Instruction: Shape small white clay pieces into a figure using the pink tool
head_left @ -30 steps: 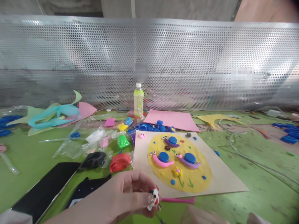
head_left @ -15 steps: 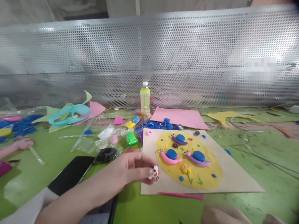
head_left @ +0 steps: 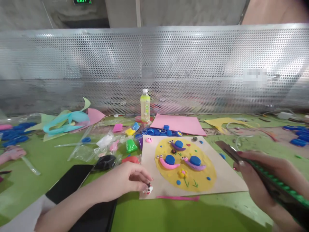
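My left hand [head_left: 131, 177] pinches a small white clay figure [head_left: 148, 189] with black and red marks, at the lower left edge of the cream paper [head_left: 227, 182]. On the paper's yellow circle [head_left: 205, 146] sit three clay snails with blue bottle caps as shells, a yellow clay flower [head_left: 182, 173] and several blue dots. To the right, my right hand [head_left: 258, 190] grips a black and green utility knife [head_left: 281, 182], its blade out and pointing up and left over the paper's right side. A thin pink clay strip [head_left: 178, 198] lies along the front edge.
Behind the paper are blue bottle caps [head_left: 159, 132], pink paper [head_left: 178, 124] and a drink bottle [head_left: 145, 106]. Bagged clay [head_left: 131, 146] lies to the left. A black phone-like slab [head_left: 70, 182] is near my left forearm. A perforated metal screen [head_left: 181, 71] bounds the table's back.
My right hand has risen from the bottom edge and now shows with the utility knife. The left hand keeps the clay figure, slightly lower and further left in view. The camera view has shifted.
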{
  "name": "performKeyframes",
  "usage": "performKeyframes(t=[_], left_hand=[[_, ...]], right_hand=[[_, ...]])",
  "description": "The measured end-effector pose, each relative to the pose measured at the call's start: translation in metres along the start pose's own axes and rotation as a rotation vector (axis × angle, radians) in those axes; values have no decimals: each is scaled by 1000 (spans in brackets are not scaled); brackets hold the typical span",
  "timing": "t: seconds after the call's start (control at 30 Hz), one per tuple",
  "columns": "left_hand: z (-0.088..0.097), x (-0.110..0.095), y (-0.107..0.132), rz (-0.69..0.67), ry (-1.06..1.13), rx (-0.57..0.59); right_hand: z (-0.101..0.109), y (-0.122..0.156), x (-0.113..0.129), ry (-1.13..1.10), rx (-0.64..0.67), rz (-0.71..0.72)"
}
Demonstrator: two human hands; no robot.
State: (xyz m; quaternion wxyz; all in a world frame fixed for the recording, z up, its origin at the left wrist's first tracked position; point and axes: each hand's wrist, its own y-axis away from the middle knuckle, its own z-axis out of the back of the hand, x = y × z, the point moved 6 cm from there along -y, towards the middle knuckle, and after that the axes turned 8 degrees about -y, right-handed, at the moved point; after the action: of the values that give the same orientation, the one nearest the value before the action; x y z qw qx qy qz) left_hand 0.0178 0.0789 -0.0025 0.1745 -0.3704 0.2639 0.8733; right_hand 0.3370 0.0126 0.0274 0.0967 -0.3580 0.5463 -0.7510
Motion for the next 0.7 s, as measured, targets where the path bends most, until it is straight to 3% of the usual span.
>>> performKeyframes(t=[0.13,0.3,0.43,0.6,0.7], left_hand=[[2,-3,-1,16,-164,-92],[37,-5,21,35,-361,-280],[59,13,54,127,-472,-264],[61,40,75,243,-510,-271],[68,40,81,283,-516,-294]], right_hand=[[-8,4,14,-42,81,-2],[-11,3,15,-1,114,51],[-13,3,11,-14,142,77],[-18,4,15,-45,194,213],[-19,5,13,-37,199,208]])
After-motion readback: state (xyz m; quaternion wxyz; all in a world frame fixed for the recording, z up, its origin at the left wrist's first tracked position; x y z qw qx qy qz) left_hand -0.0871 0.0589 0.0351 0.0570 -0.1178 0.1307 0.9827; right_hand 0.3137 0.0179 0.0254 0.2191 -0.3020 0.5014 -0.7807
